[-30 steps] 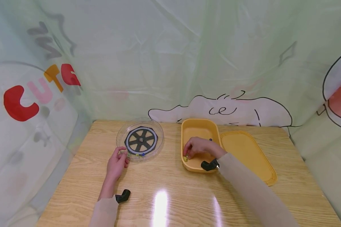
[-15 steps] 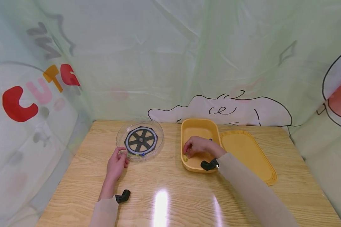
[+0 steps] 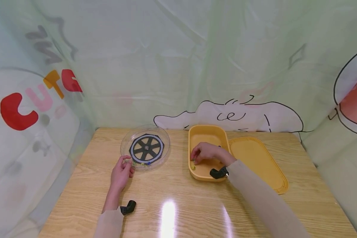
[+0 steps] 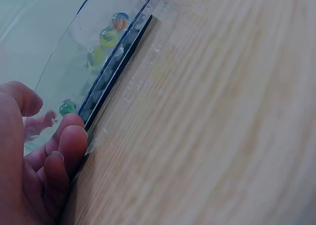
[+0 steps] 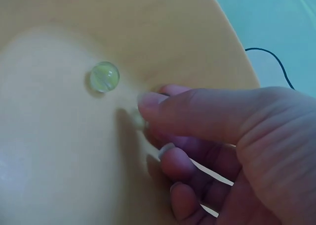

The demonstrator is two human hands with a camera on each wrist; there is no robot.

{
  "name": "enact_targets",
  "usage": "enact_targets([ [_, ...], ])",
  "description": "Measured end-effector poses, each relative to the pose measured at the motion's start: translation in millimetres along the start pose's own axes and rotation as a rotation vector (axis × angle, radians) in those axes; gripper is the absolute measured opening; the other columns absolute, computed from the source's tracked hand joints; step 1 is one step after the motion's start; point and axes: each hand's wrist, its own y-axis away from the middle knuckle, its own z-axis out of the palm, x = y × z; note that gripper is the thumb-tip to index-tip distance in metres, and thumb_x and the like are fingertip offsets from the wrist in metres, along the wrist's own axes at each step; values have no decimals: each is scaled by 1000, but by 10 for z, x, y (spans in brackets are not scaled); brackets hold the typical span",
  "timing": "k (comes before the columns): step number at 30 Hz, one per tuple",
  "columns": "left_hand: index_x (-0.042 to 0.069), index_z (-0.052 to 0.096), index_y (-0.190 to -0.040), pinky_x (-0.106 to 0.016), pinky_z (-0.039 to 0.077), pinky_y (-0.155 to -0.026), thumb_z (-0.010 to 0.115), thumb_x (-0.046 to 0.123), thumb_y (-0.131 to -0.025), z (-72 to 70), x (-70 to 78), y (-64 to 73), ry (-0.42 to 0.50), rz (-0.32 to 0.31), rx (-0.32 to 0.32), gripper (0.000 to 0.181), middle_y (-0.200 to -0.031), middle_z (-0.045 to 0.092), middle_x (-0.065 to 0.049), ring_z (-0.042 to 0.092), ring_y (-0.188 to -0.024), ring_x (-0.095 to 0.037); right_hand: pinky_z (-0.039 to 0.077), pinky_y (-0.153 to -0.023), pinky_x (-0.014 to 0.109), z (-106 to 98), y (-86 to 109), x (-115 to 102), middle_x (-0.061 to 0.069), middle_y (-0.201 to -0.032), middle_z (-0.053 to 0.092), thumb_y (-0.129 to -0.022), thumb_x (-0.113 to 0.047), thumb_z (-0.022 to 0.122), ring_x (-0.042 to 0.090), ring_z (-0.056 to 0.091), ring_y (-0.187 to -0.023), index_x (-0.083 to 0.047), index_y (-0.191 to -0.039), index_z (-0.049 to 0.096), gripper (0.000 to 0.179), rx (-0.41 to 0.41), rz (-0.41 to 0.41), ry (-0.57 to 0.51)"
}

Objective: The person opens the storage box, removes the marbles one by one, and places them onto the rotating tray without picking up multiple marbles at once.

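Note:
My left hand (image 3: 121,173) grips the near-left rim of a round clear dish (image 3: 166,158), thumb and fingers at its edge. Several glass marbles lie along the dish's near side; a green marble (image 4: 67,107) is closest to the fingers, a yellow marble (image 4: 109,37) farther along. My right hand (image 3: 206,152) reaches down into a yellow-orange box (image 3: 207,132). Its thumb and fingers pinch a pale green marble (image 5: 138,119), mostly hidden behind the thumb in the right wrist view. Beside them on the box floor sits a yellow marble (image 5: 104,77).
A dark six-spoked wheel shape (image 3: 146,147) shows in the dish. A dark marble (image 3: 219,146) lies by the box's right wall. The box's flat lid (image 3: 258,165) rests to its right on the wooden table (image 3: 154,198). Printed curtains (image 3: 178,66) hang behind.
The head view has shifted slightly. Both hands stay nearly where they were, the left at the dish's rim and the right at the marble in the box.

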Motion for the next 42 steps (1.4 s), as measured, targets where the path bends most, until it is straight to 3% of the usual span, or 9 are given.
enact_targets([
  [17, 18, 55, -126, -30, 47, -62, 49, 27, -105, 20, -7, 14, -2, 14, -6, 24, -69, 63, -6, 60, -57, -20, 47, -79, 31, -21, 109, 3, -2, -84, 69, -84, -6, 77, 15, 59, -79, -10, -95, 74, 12, 25, -65, 3],
  [28, 18, 55, -126, -31, 47, -64, 48, 25, -104, 33, -9, 14, -1, 0, -9, 24, -69, 63, -5, 60, -57, -20, 46, -71, 32, -62, 229, -34, 0, -85, 68, -87, -7, 74, 19, 57, -77, -7, -100, 73, 13, 141, -64, -52],
  [34, 18, 56, -125, -31, 47, -65, 49, 25, -104, 38, 3, 19, 11, 7, -1, 23, -69, 63, -6, 60, -56, -21, 44, -72, 32, -44, 266, -59, 0, -88, 68, -89, -11, 73, 20, 56, -80, -7, -101, 72, 13, 222, -121, -67],
  [42, 18, 56, -125, -30, 47, -66, 50, 26, -104, 8, 2, 16, 10, 7, 0, 24, -70, 64, -5, 61, -57, -19, 45, -75, 32, 30, 284, -183, -1, -93, 68, -91, -13, 71, 19, 56, -84, -9, -103, 73, 13, 336, -136, -57],
])
